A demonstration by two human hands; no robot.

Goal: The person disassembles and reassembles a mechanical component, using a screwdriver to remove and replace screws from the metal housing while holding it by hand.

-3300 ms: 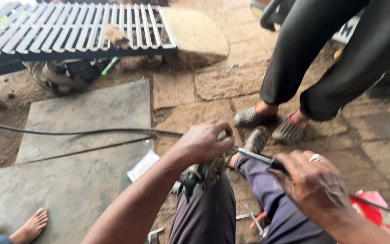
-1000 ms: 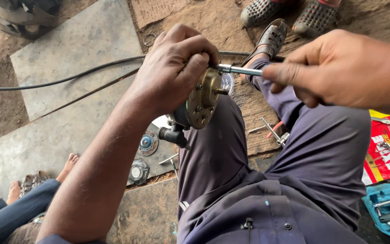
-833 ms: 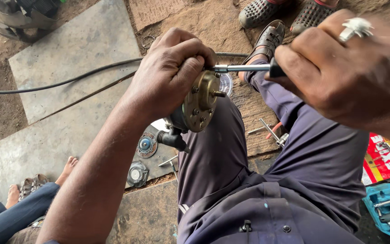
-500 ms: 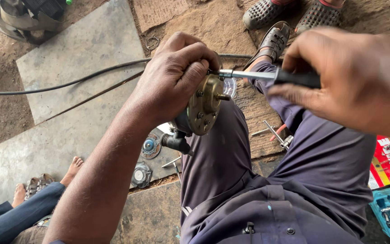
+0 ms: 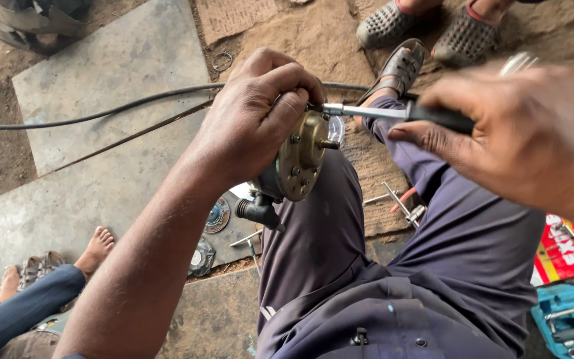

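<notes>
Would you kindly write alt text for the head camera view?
A person's left hand grips a round brass-coloured bolted part above their lap, while the right hand holds a black-handled screwdriver to its rim. Sandalled feet of another person stand on the dirt beyond.

Left hand [image 5: 257, 119] is raised over the lap, forearm extended from lower left, fingers curled tight in a closed grasp. Right hand [image 5: 526, 133] enters from the right, blurred, fingers closed, ring on one finger.

Stone-slab ground [image 5: 101, 73], black cable [image 5: 101, 116], round caps [image 5: 217, 216]
</notes>
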